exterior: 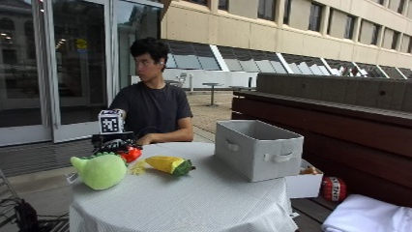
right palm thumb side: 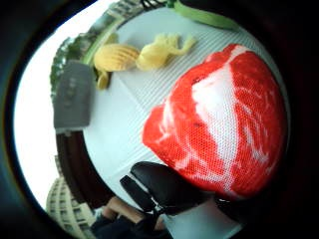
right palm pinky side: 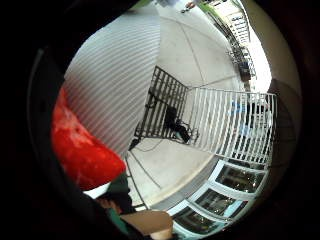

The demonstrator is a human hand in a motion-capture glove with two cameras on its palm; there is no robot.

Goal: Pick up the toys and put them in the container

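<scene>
1. Out at the far edge of the worktop point(exterior: 193, 198), the grip point(exterior: 116, 145) sits low, curled round a red toy point(exterior: 131, 153). In the thumb-side palm view that red-and-white marbled toy point(right palm thumb side: 224, 124), which looks like a cut of meat, fills the space against the palm, with a black gloved finger point(right palm thumb side: 164, 186) wrapped under it.
2. So the grip is clamped on the red toy. Whether it has cleared the cloth yet, I can't tell from here.
3. Just beside the grip lies a green plush toy point(exterior: 100, 170), and a little further along the worktop a corn cob toy point(exterior: 169, 164) with small pale yellow pieces point(exterior: 137, 167) next to it. The palm view shows these as a ridged shell shape point(right palm thumb side: 115, 56) and a yellow figure point(right palm thumb side: 159, 50).
4. The grey container point(exterior: 257, 149) stands well apart from the grip, across the worktop, open side up with handles on its walls.
5. The step in hand, as I read it: lift and carry the red toy over.
6. To do it well, raise it straight up first so it passes above the green plush and the corn.
7. Then travel across, get above the near rim before lowering, and release only once the toy is inside the walls.
8. Three or more toys look left to do after this one.
</scene>
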